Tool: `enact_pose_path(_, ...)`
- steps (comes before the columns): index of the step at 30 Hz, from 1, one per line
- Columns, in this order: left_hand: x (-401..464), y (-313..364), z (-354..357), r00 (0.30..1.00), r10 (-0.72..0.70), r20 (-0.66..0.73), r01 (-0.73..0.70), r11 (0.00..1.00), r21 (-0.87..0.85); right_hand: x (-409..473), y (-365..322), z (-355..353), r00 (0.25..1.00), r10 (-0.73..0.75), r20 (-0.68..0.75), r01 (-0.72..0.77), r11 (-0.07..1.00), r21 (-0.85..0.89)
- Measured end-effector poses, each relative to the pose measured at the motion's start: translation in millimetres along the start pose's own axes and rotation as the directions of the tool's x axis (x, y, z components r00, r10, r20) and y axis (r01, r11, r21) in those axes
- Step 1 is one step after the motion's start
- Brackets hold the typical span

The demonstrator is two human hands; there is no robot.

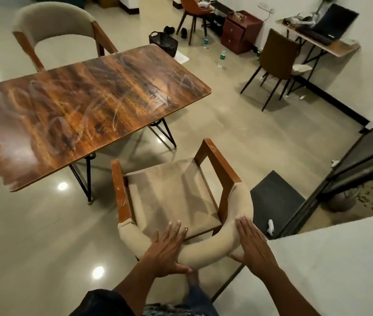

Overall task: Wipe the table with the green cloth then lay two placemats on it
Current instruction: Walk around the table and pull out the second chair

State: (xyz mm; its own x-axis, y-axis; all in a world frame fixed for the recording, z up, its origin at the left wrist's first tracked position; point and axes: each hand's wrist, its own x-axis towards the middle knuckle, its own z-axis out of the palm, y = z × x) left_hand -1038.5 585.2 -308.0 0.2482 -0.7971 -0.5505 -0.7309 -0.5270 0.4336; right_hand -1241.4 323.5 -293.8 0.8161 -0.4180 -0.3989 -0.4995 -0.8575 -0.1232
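My left grip [168, 247] and right grip [254, 245], fingers spread flat, rest on the padded chair back [208, 247] at lower centre. The wooden desk [85, 106] sits upper left.

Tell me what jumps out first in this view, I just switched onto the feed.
The wooden table at upper left, its glossy top covered in pale smear marks, with no cloth or placemats in view. Nearest the camera, the left hand and right hand rest flat with straight fingers on the padded back of a beige chair, which stands apart from the table.
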Motion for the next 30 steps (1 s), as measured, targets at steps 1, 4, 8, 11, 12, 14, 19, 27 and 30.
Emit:
enact_pose_path(1, 5.3, -1.9, -1.5, 1.0, -0.005, 0.011, 0.005, 1.0, -0.017, 10.5, 4.7, -7.0, 0.997, -0.037, 0.064, 0.039, 0.999, -0.028)
enact_pose_path(4, 11.4, -3.7, 1.2, 0.998, -0.046, 0.037, 0.048, 0.996, -0.073, 36.7, 22.8, -17.2, 0.984, -0.139, 0.11, 0.142, 0.99, -0.014)
enact_pose_path(8, 13.6, -2.9, 8.9, 0.987, -0.158, -0.016, 0.158, 0.987, -0.021, 65.5, 45.2, -6.8, 0.952, -0.278, 0.125, 0.287, 0.956, -0.058)
enact_pose_path(11, 10.6, 3.8, 13.1, 0.972, -0.233, -0.032, 0.23, 0.971, -0.065, 83.1, 53.6, -2.2, 0.909, -0.387, 0.156, 0.401, 0.914, -0.067)
enact_pose_path(12, 9.9, 5.3, 11.8, 0.966, -0.252, -0.05, 0.248, 0.966, -0.074, 89.8, 54.9, -4.0, 0.895, -0.416, 0.162, 0.432, 0.899, -0.074)
enact_pose_path(14, 6.1, 9.0, 11.5, 0.955, -0.29, -0.062, 0.285, 0.955, -0.084, 101.6, 56.6, -2.9, 0.869, -0.45, 0.206, 0.473, 0.877, -0.081)
enact_pose_path(19, 8.9, 10.4, 15.3, 0.939, -0.341, -0.04, 0.338, 0.939, -0.068, 108.8, 57.6, -2.6, 0.845, -0.486, 0.224, 0.513, 0.855, -0.081)
enact_pose_path(27, 15.3, 22.3, 5.1, 0.916, -0.401, -0.01, 0.401, 0.916, -0.029, 124.3, 62.3, -7.1, 0.778, -0.59, 0.218, 0.625, 0.763, -0.164)
enact_pose_path(30, 16.7, 29.7, 0.5, 0.897, -0.438, 0.06, 0.439, 0.898, -0.015, 126.8, 65.6, -4.3, 0.749, -0.626, 0.218, 0.661, 0.731, -0.17)
